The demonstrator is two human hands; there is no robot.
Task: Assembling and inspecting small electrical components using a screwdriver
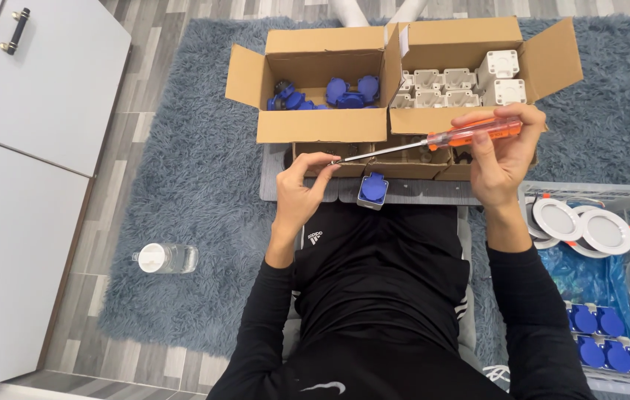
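A screwdriver (433,139) with an orange see-through handle lies slantwise between both hands above the lap. The right hand (498,152) has its fingers wrapped shut around the handle; the left hand (301,191) pinches the metal tip, so the very end is hidden. Just below the shaft sits a blue-lidded socket (372,189), its underside out of sight. Beyond stand two open cardboard boxes, the left box (315,126) holding blue parts, the right box (433,118) grey ones. A white basket (626,196) is cut off at the right edge.
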